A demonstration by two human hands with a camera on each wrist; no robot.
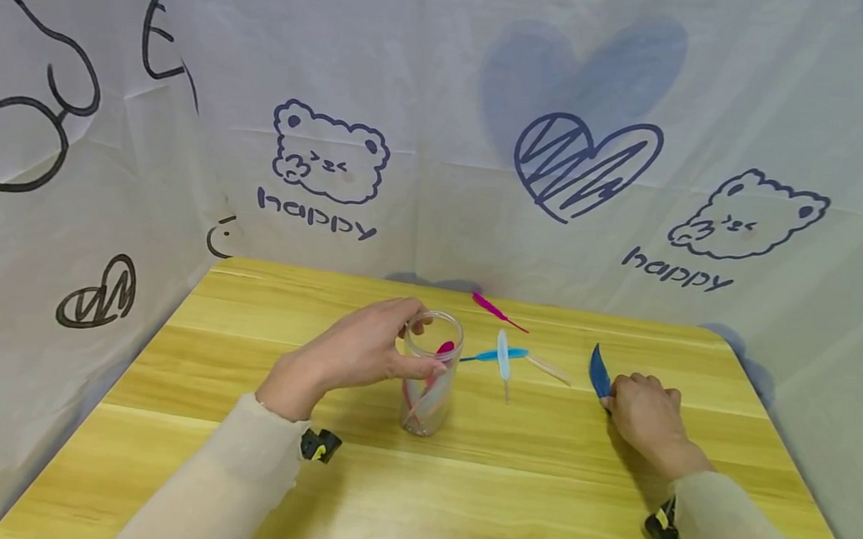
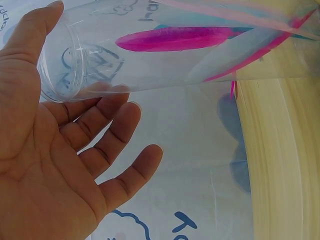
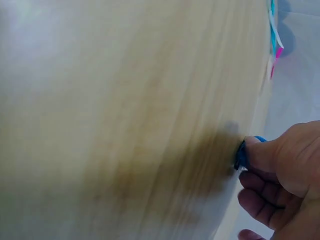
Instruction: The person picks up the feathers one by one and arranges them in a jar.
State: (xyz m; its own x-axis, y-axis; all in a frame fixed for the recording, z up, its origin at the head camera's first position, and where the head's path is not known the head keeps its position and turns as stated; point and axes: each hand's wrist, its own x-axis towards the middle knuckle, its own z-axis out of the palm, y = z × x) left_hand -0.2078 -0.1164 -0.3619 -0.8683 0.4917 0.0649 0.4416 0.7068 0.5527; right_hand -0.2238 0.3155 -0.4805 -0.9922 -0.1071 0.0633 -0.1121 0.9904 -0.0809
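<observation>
Dark blue and slightly curved, a feather [image 1: 598, 368] juts from the right hand [image 1: 646, 418] of a person seated or standing at a wood-grain table [image 1: 133, 449]; thumb and fingers pinch it narrowly near its lower end, the quill hidden from where I stand. Whether it is lifted off the wood, I cannot tell. Well apart from it, the left hand [image 1: 370, 340] curls thumb and fingers about the upper part of a clear, open-mouthed jar [image 1: 443, 400], which stands upright on the table. Inside lean several feathers, among them a magenta one [image 2: 175, 39]. Between the hands, a pale blue feather [image 1: 503, 354] lies across a bright blue one [image 1: 480, 356], with a cream feather [image 1: 547, 369] just by its tip; a loose pink feather [image 1: 489, 305] lies behind them, towards the printed backdrop [image 1: 433, 249]. The step in hand appears to be taking up the dark blue feather. The next move would seem to call for a light pinch, a carry leftward over the loose feathers, and a steady jar to receive the quill.
</observation>
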